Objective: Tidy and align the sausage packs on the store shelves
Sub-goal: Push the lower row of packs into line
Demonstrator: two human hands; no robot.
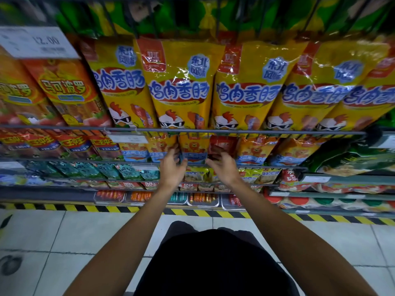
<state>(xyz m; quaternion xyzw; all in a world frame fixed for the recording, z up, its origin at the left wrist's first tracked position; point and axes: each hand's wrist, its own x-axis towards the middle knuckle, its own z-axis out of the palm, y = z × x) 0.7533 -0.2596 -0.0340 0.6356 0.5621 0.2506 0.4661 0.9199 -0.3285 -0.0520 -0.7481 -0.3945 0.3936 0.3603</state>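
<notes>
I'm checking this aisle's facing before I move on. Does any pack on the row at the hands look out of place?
Yes. A red pack hangs among the orange lion packs, the only red one in that row. The right hand is at it, the left hand at the lion pack beside it. Whether either grips is unclear.

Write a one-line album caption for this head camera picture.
Both hands, left hand and right hand, reach for the orange lion-print sausage pack hanging below yellow chicken-sausage bags.
</notes>
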